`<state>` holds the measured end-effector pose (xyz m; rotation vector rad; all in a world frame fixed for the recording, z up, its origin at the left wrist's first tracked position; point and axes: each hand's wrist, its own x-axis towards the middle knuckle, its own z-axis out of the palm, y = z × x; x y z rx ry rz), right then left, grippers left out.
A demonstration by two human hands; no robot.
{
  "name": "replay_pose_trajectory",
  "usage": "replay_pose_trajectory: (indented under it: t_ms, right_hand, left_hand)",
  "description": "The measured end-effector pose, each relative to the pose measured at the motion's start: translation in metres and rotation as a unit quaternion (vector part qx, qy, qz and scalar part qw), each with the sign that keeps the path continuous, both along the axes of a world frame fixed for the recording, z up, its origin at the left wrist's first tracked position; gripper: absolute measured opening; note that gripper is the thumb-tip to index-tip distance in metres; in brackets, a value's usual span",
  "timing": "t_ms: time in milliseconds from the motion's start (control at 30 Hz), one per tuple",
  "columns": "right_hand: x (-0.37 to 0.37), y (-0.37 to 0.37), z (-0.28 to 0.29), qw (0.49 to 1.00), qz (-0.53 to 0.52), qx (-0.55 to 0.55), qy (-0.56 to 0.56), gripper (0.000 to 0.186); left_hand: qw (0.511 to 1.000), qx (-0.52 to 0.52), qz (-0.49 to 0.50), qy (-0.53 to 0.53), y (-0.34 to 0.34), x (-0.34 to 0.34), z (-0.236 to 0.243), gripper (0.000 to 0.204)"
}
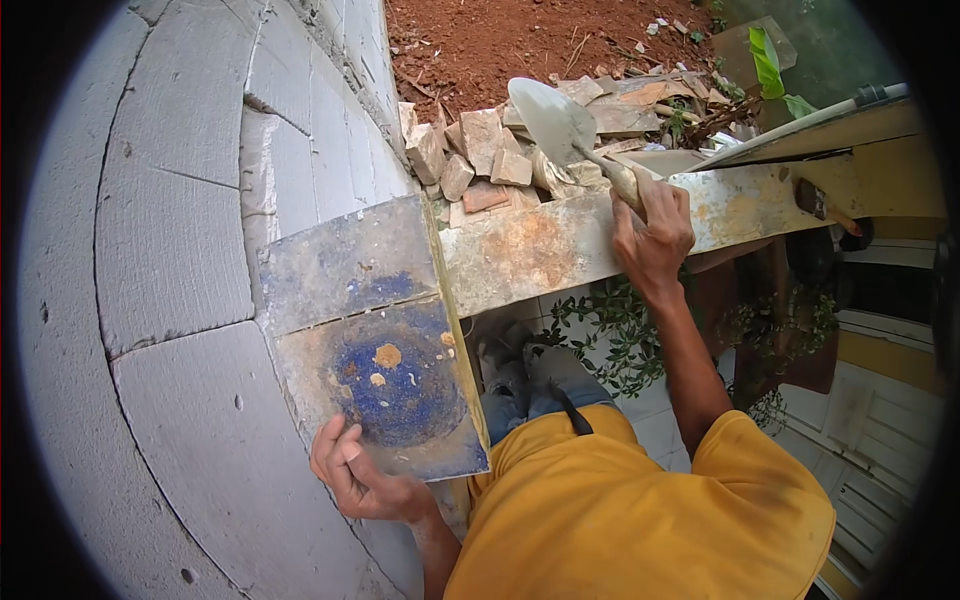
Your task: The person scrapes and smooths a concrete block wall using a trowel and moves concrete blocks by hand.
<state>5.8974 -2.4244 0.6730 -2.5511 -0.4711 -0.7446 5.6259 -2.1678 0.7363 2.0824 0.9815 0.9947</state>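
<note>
My right hand is closed round the handle of a trowel, over a stained pale ledge. Its broad, pale blade points away to the far left, above a heap of rubble. Lower left, my left hand rests beside the near edge of two square tiles laid side by side. Its fingers are loosely bent and apart, with nothing visible in them, and they reach the tile's edge. Dried blue stains and tan spots cover the nearer tile; the farther one is greyer with a blue patch.
A grey block wall rises along the left. Broken bricks and stones lie beyond the stained ledge, before red soil. A paintbrush lies on the ledge's right end. Leafy plants grow below.
</note>
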Motion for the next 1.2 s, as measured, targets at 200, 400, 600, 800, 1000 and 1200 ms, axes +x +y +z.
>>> replay_pose_trajectory:
  t_ms: [200, 400, 600, 800, 1000, 1200]
  right_hand:
    - [0.009, -0.011, -0.032, 0.998, -0.045, 0.037, -0.014, 0.049]
    - [0.015, -0.009, -0.029, 0.999, -0.038, 0.002, 0.006, 0.048]
    - [0.016, -0.015, -0.031, 0.999, -0.016, -0.024, 0.046, 0.048]
    - [0.023, -0.018, -0.028, 0.999, -0.026, -0.026, 0.019, 0.05]
    - [0.023, -0.02, -0.028, 0.999, -0.036, -0.017, 0.016, 0.052]
    - [0.021, -0.021, -0.026, 0.999, -0.034, 0.003, -0.003, 0.05]
  left_hand:
    - [0.999, -0.022, 0.037, 0.026, 0.0, -0.003, -0.006, 0.039]
    - [0.995, -0.032, 0.044, 0.089, -0.002, 0.005, -0.003, 0.044]
    - [0.989, 0.015, 0.091, 0.112, -0.001, 0.021, -0.008, 0.044]
    - [0.971, 0.159, -0.021, 0.177, 0.008, 0.028, 0.002, 0.045]
    - [0.964, 0.154, -0.022, 0.213, 0.012, 0.014, 0.001, 0.048]
    - [0.949, 0.242, -0.106, 0.17, 0.022, -0.001, -0.011, 0.042]
